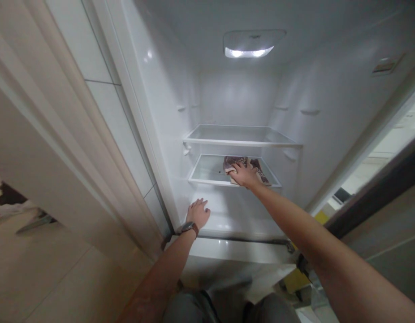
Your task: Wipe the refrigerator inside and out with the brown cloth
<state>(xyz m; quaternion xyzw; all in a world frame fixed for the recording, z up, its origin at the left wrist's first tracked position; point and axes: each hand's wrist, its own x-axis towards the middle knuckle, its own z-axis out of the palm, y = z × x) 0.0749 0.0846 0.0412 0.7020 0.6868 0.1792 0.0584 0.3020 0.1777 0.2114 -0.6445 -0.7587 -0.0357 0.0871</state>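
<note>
I look into an open white fridge with its light (pixel 249 51) on. My right hand (pixel 244 174) presses flat on a brown patterned cloth (pixel 243 163) that lies on the lower glass shelf (pixel 207 172), right of its middle. My left hand (pixel 198 212), with a watch on the wrist, rests palm down with fingers spread on the white floor of the compartment (pixel 234 215) near the front left corner. Nothing lies on the upper glass shelf (pixel 239 134).
The fridge's left wall (pixel 160 125) stands close beside my left hand. A pale wall or door panel (pixel 53 148) runs along the left, over a tiled floor (pixel 42 278). The fridge door's edge (pixel 372 188) is at the right. My knees (pixel 227 309) show at the bottom.
</note>
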